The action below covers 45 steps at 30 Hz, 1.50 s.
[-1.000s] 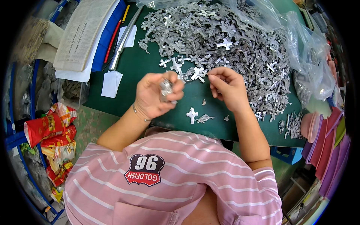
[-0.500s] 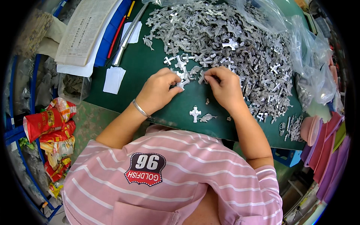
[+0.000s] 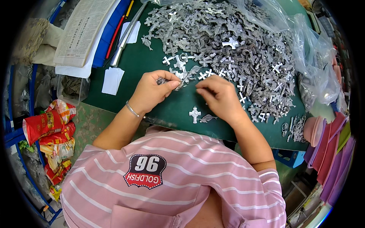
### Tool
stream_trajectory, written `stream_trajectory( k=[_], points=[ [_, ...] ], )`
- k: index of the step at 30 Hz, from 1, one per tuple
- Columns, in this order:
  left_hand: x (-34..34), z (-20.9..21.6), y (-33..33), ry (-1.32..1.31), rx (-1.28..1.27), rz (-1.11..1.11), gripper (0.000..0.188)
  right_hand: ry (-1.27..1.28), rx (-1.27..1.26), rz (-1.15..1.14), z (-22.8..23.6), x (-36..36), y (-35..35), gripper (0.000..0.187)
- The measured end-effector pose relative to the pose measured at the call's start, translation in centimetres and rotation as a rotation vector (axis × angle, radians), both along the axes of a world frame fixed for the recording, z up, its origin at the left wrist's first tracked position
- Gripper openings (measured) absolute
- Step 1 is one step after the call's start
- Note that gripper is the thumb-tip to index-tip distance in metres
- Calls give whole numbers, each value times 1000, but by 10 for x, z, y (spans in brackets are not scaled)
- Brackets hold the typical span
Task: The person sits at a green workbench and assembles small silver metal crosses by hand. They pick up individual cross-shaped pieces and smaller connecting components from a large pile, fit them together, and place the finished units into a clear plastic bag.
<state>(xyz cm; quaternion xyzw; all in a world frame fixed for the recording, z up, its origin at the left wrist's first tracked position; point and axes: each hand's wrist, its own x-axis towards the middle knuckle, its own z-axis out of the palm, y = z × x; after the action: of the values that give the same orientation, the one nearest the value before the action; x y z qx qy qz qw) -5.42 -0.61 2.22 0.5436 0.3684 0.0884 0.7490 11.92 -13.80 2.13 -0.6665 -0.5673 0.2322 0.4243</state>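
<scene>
My left hand [image 3: 151, 88] is closed, pinching a thin grey metal charm [image 3: 184, 83] between thumb and forefinger. Another grey piece [image 3: 162, 80] shows inside its curled fingers. To the right, my right hand [image 3: 220, 97] has its fingers drawn together over the table; whether anything sits in them is hidden. Just beyond the hands lies a small cluster of silver cross charms [image 3: 179, 64] and fishbone charms. Nearer to me, a single cross charm [image 3: 194, 114] lies beside a fishbone charm [image 3: 208, 118] on the green tabletop [image 3: 163, 110].
A large heap of grey metal charms [image 3: 228, 41] covers the far right, with clear plastic bags [image 3: 310, 57] beside it. At left are white paper slips [image 3: 113, 80], a tapered metal rod [image 3: 123, 43], a red pencil [image 3: 115, 36] and a printed sheet [image 3: 81, 34]. Small charms [image 3: 297, 128] lie near the right edge.
My left hand has come back from the cluster and now pinches a thin grey charm. My right hand has shifted nearer to me and left; the grey piece at its fingertips no longer shows.
</scene>
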Motion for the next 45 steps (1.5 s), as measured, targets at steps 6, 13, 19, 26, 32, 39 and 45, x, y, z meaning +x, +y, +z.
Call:
stream_trajectory(
  k=[6,13,19,26,32,39,45],
  points=[
    [-5,-12,3,-298,-510,102,15,-259,-44,63,-5,-21,8,10],
    [-13,-21,9,-467,-725,72,11,-435,-43,165,-13,-29,16,11],
    [-17,-15,13,-612,-677,47,25,-493,-38,221,-11,-23,19,9],
    [-21,-15,33,-745,-426,48,19,1051,-269,318,-1,20,-5,16],
    [4,0,13,-72,742,-82,8,1216,-94,382,3,27,-6,8],
    [12,-10,-3,190,1268,-263,23,-271,-187,363,6,-14,-18,14],
    [8,-5,-5,198,1262,-330,20,-370,-231,220,8,-20,-30,11]
  ],
)
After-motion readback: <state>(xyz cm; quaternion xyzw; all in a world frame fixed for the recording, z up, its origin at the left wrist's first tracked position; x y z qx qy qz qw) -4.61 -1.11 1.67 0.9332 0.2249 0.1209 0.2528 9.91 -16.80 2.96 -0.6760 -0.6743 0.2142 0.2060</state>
